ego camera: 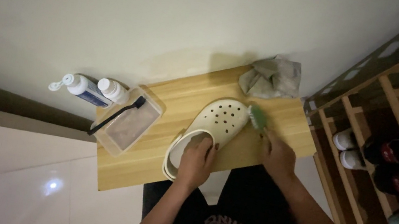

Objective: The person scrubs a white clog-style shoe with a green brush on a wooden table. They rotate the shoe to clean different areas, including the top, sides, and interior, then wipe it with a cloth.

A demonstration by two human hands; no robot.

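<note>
Head view: a white clog (214, 122) is laid flat on the wooden worktop (160, 159), toe toward the wall. Its heel end is pressed down by the left hand (197, 159), fingers curled over the rim. A green brush (258, 118) is gripped in the closed right hand (278, 156), bristles touching the toe edge. Short, firm strokes with the heel held steady are judged best. A tray (125, 124), two bottles (91, 89) and a crumpled cloth (271, 78) are noted nearby.

Dim, grainy, floor glare lower left
</note>
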